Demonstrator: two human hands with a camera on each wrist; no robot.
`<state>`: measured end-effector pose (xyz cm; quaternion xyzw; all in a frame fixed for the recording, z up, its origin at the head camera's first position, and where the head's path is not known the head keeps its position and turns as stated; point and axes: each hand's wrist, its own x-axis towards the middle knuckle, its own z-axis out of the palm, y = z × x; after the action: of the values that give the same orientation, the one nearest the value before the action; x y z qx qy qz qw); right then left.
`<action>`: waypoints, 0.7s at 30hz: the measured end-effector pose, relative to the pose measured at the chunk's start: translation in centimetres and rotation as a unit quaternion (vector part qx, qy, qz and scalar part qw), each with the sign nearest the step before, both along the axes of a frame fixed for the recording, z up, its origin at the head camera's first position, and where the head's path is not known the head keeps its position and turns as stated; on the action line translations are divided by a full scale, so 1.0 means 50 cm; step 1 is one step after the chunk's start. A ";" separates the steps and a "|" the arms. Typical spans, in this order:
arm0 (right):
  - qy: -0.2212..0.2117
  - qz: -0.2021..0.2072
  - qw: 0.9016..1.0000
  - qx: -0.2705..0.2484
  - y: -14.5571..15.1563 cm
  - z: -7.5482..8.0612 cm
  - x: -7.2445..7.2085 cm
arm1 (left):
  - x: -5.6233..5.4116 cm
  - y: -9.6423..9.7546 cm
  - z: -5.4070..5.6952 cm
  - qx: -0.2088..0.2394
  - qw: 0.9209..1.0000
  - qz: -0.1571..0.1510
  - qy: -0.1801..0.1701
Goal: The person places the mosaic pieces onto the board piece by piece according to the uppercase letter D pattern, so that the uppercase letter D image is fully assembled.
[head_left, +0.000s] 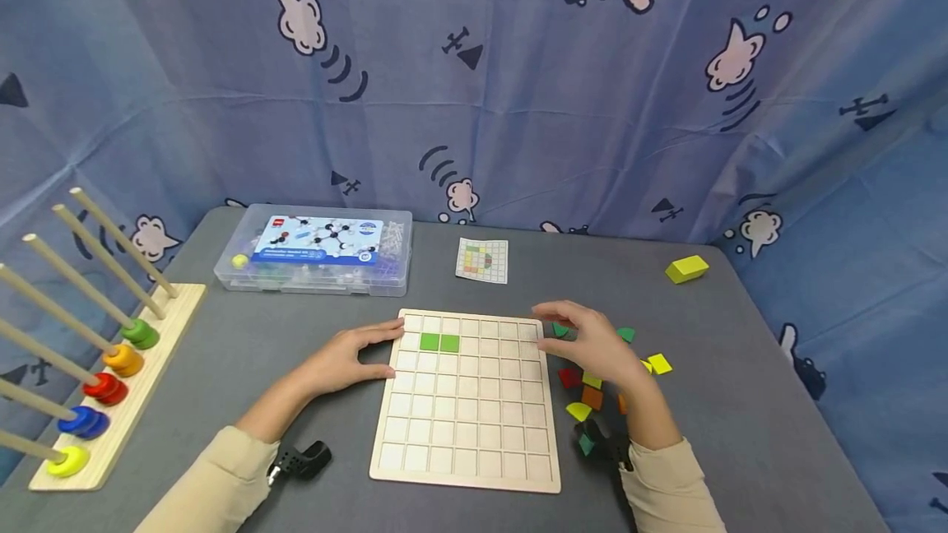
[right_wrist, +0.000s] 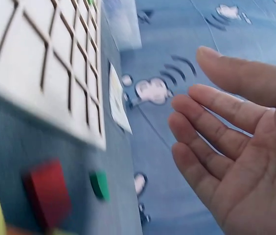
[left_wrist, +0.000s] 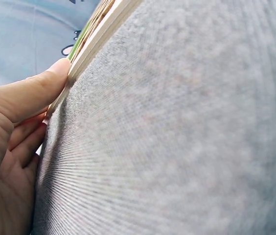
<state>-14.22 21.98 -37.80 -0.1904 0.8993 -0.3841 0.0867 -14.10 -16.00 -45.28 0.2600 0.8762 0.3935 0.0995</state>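
A square wooden grid board [head_left: 465, 434] lies on the table, with two green square tiles [head_left: 429, 341] side by side in its second row. My left hand [head_left: 344, 362] rests against the board's left edge, fingers extended; the left wrist view shows its thumb [left_wrist: 55, 78] at the rim. Over the board's upper right corner, my right hand [head_left: 592, 345] is raised with relaxed, empty fingers, as the right wrist view confirms. Loose pieces lie beneath and beside it: a red piece [head_left: 569, 377], an orange tile [head_left: 592, 397], a yellow quarter-round [head_left: 579, 411] and green pieces [head_left: 625, 334].
Behind the board lies a small printed grid card [head_left: 483, 261]. A clear plastic case [head_left: 318, 278] stands at the back left, a wooden peg rack [head_left: 141, 385] with coloured rings at the far left. A yellow block [head_left: 686, 269] sits back right, before a blue curtain.
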 end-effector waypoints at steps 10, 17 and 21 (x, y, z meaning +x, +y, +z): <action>-0.018 -0.056 0.998 0.012 0.132 0.019 0.015 | -0.004 0.001 -0.002 0.004 1.000 -0.001 0.000; -0.044 -0.059 0.997 0.021 0.205 0.008 0.025 | -0.003 0.001 -0.001 0.001 1.000 0.000 -0.003; -0.062 -0.072 0.995 0.034 0.249 -0.004 0.027 | -0.001 0.002 -0.001 0.001 1.000 0.002 -0.004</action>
<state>-12.87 34.41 -38.02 -0.0984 0.9161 -0.3695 0.1207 -14.13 -15.92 -45.32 0.2570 0.8760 0.3953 0.1018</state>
